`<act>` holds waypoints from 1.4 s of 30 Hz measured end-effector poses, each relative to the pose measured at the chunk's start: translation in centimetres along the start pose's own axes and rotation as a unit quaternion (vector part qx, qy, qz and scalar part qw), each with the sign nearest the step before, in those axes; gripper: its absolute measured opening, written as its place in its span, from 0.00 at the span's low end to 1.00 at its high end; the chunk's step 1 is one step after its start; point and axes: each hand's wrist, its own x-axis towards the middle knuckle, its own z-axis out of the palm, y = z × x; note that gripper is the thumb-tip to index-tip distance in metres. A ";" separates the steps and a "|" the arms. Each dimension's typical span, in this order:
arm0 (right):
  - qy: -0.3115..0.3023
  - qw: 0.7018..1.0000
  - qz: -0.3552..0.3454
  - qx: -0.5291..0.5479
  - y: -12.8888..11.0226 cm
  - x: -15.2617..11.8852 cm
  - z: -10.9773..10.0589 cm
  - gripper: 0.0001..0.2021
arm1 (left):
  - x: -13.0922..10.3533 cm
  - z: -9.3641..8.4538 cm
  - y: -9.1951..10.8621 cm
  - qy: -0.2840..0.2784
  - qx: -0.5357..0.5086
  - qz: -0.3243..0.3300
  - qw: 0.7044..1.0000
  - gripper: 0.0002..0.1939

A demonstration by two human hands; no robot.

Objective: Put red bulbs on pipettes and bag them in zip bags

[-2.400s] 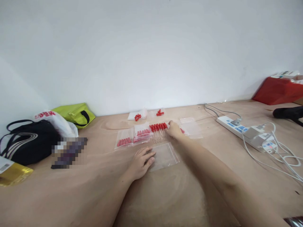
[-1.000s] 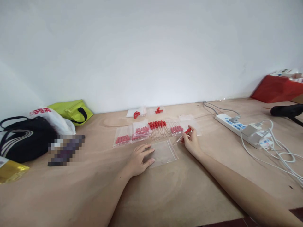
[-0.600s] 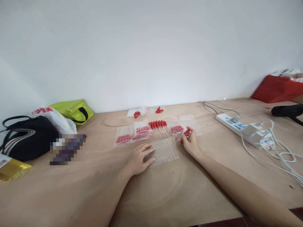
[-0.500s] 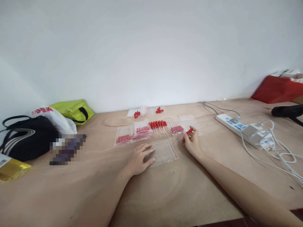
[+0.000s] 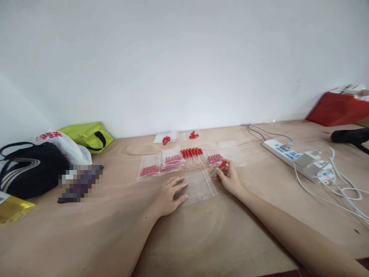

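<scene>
A clear zip bag (image 5: 196,189) lies flat on the table, its zip edge to the right. My left hand (image 5: 169,195) rests at the bag's left edge with fingers spread and the thumb apart. My right hand (image 5: 230,180) pinches a thin stick with a red tip (image 5: 222,164); the stick's pale end points down-left over the bag's zip edge. Several red-tipped sticks (image 5: 192,152) lie in a row just behind the bag. Filled bags with red-tipped pieces flank them, one pile on the left (image 5: 173,158) and one bag on the right (image 5: 215,158).
Two more bags with loose red pieces (image 5: 166,139) lie near the wall. A white power strip (image 5: 284,153) with cables stands to the right, before a red bag (image 5: 334,109). On the left are a black bag (image 5: 37,173), a white plastic bag and a lime-green bag (image 5: 89,134).
My right hand has moved left and slightly down, bringing the stick's pale end over the zip edge of the bag. My left hand has stayed nearly in place.
</scene>
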 end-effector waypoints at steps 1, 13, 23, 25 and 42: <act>-0.013 1.000 0.015 0.011 0.0 -0.1 0.0 0.24 | 0.0 0.0 0.0 0.000 0.000 0.000 1.000 0.20; -0.182 0.976 0.101 -0.061 -1.1 -0.8 -0.7 0.17 | 0.2 0.0 0.1 0.015 -0.003 0.014 1.000 0.19; -0.188 0.975 0.110 -0.039 -1.7 -0.6 -0.6 0.19 | 0.2 0.0 0.8 -0.019 -0.002 0.009 1.000 0.21; -0.207 0.971 0.097 -0.071 -1.7 -0.7 -0.4 0.18 | 0.3 0.1 0.8 -0.021 -0.002 0.004 1.000 0.21; -0.284 0.951 0.101 -0.072 -0.9 0.2 -0.8 0.17 | 0.0 -0.4 0.2 -0.010 -0.049 0.015 0.999 0.20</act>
